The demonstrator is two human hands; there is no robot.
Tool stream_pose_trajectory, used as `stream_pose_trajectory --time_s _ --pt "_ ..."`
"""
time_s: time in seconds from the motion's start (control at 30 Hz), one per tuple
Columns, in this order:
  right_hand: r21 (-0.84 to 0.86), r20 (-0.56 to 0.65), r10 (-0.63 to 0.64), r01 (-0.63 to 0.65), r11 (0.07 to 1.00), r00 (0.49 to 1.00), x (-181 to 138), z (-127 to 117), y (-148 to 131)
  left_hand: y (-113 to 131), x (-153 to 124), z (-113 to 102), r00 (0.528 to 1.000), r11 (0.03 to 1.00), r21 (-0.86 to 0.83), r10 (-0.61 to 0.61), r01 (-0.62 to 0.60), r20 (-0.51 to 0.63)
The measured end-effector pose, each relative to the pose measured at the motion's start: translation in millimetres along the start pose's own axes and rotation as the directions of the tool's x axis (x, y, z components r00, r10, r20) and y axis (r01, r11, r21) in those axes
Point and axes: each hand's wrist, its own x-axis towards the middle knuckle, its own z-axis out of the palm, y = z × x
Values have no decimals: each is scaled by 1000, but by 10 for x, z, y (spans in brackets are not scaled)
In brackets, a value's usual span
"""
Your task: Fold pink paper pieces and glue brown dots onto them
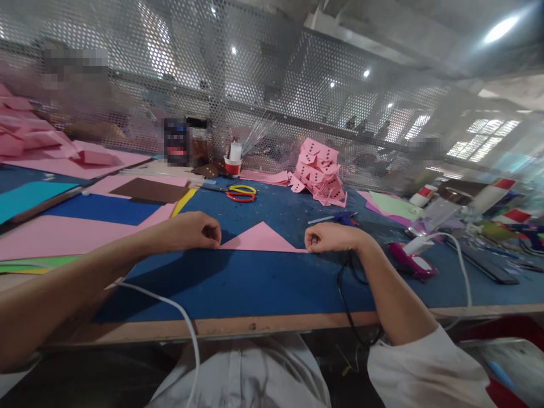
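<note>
A pink paper triangle (260, 238) lies flat on the blue table top (238, 283), its point facing away from me. My left hand (193, 230) is curled shut and pinches the triangle's left corner. My right hand (329, 237) is curled shut too and pinches the right corner. Both forearms rest on the table.
A heap of pink cut pieces with dark dots (318, 171) stands behind. Scissors with yellow and red handles (240, 193), a red-and-white cup (233, 164), and pink, blue and brown sheets (106, 209) lie left. A pink glue gun (411, 262) with white cable sits right. Perforated metal screen (255, 85) behind.
</note>
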Motion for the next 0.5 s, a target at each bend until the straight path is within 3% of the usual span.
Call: stream_pose_trajectory --time_s 0.5 --pt "-5 20 10 -10 1000 1000 -39 -25 47 -193 26 -17 999 999 -53 -4 7 46"
